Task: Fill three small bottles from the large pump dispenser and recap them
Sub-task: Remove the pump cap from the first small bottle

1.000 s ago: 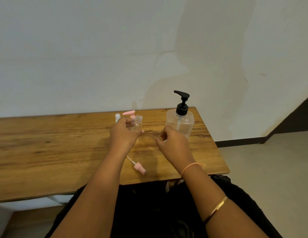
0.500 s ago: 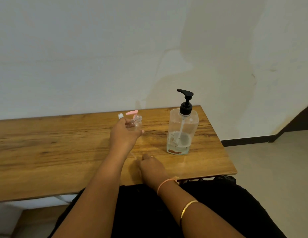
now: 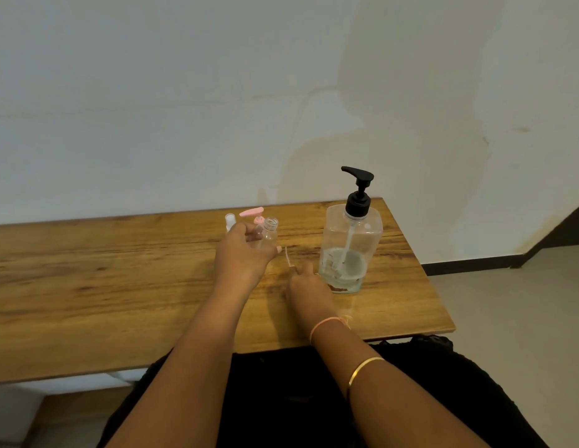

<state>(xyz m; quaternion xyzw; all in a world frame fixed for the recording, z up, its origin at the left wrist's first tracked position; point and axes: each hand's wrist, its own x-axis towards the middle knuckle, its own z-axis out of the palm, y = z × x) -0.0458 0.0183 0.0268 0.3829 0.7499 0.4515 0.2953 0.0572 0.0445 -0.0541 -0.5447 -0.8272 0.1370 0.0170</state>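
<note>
While left hand (image 3: 241,253) grips bottle (image 3: 269,235), right hand (image 3: 309,287) pump (image 3: 287,256) — dispenser (image 3: 349,247) label (image 3: 338,288) unreadable.

Stained white wall (image 3: 184,108); wooden table (image 3: 87,286); pale floor (image 3: 524,318)

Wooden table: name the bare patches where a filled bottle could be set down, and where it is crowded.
Free: the left stretch of the table, beyond the left hand; a narrow strip between the pump dispenser and the right edge. Crowded: mid-table, around the held small bottle, pink-pump bottle, white-capped bottle and the right hand pinching the loose pump tube.
</note>
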